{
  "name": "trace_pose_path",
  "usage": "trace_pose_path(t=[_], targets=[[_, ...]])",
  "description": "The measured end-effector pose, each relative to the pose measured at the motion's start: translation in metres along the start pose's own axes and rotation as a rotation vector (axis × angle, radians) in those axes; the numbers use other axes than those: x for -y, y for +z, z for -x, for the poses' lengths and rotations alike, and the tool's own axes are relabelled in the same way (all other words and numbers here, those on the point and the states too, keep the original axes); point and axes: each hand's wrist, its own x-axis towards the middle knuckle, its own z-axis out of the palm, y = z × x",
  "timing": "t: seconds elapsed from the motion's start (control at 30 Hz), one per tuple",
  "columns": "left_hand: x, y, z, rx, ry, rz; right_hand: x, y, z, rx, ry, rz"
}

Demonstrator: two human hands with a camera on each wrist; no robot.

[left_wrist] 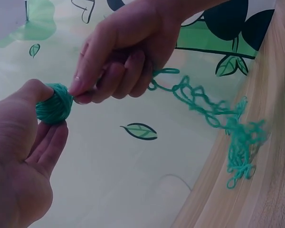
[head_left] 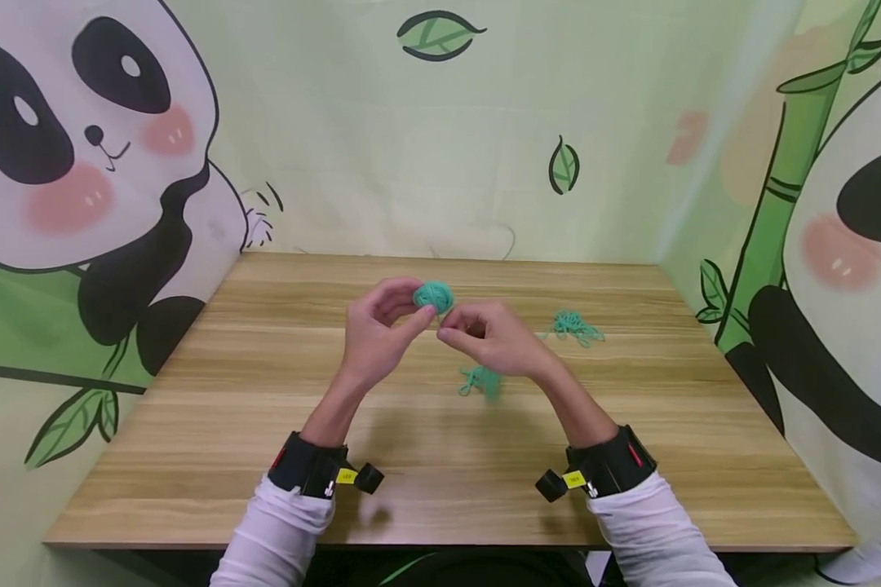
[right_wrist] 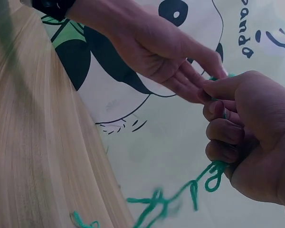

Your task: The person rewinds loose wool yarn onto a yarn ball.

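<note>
A small ball of teal yarn (head_left: 433, 297) is held between the thumb and fingers of my left hand (head_left: 382, 330), above the table. Close beside it, my right hand (head_left: 495, 336) pinches the yarn strand at the ball, thumb against index finger, as the left wrist view shows. The other right fingers curl round the strand. From beneath them a loose, looped length of yarn (left_wrist: 199, 102) trails down toward the table. In the right wrist view the ball is mostly hidden behind the fingers, while yarn loops (right_wrist: 213, 178) hang below the right hand.
One loose tangle of teal yarn (head_left: 574, 326) lies on the wooden table (head_left: 227, 456) to the right. Another yarn bunch (head_left: 482, 381) shows below my right hand, slightly blurred. Behind the table's far edge stands a panda-printed backdrop (head_left: 323, 139).
</note>
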Motion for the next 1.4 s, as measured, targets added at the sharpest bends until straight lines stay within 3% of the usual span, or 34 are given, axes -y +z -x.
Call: trace_pose_path(t=[0.3, 0.53, 0.73, 1.07, 1.4], targets=[[0.004, 0.0, 0.002, -0.01, -0.014, -0.045, 0.015, -0.002, 0.002, 0.021, 0.006, -0.05], [-0.016, 0.005, 0.002, 0.006, -0.02, -0.084, 0.024, -0.006, 0.004, 0.023, -0.033, -0.103], [-0.019, 0.006, 0.003, 0.02, -0.031, -0.106, 0.027, -0.008, 0.004, 0.025, -0.066, -0.094], [0.006, -0.002, 0.003, -0.089, -0.08, -0.064, 0.026, -0.007, 0.005, 0.063, -0.101, 0.015], [0.0, 0.0, 0.0, -0.161, -0.07, -0.081, 0.024, -0.008, 0.003, 0.177, -0.177, 0.112]])
